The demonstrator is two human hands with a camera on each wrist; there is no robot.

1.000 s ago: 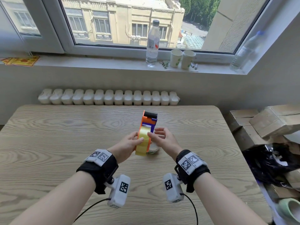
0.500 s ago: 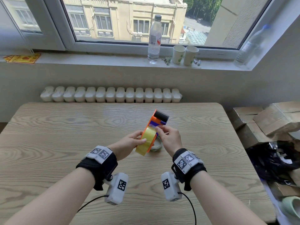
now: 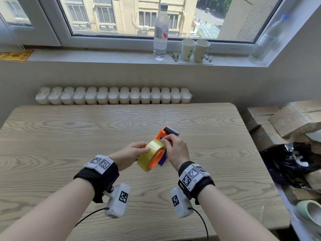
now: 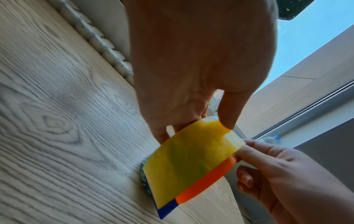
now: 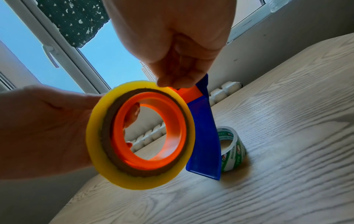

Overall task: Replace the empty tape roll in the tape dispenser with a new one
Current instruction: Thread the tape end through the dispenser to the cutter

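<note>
An orange and blue tape dispenser (image 3: 163, 133) is held above the wooden table (image 3: 69, 136), tilted to the right. A yellow tape roll (image 3: 151, 153) sits on its orange hub (image 5: 178, 121). My left hand (image 3: 132, 153) grips the roll (image 4: 187, 159), thumb on the outer face and fingers behind. My right hand (image 3: 176, 150) pinches the dispenser where the roll's top edge meets the orange neck (image 5: 188, 94). Whether it also holds a tape end is hidden. Behind the blue side plate (image 5: 205, 136), an empty green-printed roll (image 5: 231, 148) lies on the table.
A white radiator (image 3: 112, 95) runs along the table's far edge. The windowsill holds a water bottle (image 3: 160, 32) and two paper cups (image 3: 194, 49). Cardboard boxes (image 3: 286, 119) and a black bag (image 3: 291, 164) crowd the floor on the right.
The dispenser has tipped from upright to leaning right, and the roll's open side now faces me. My right hand moved from the roll's face to its top edge by the neck.
</note>
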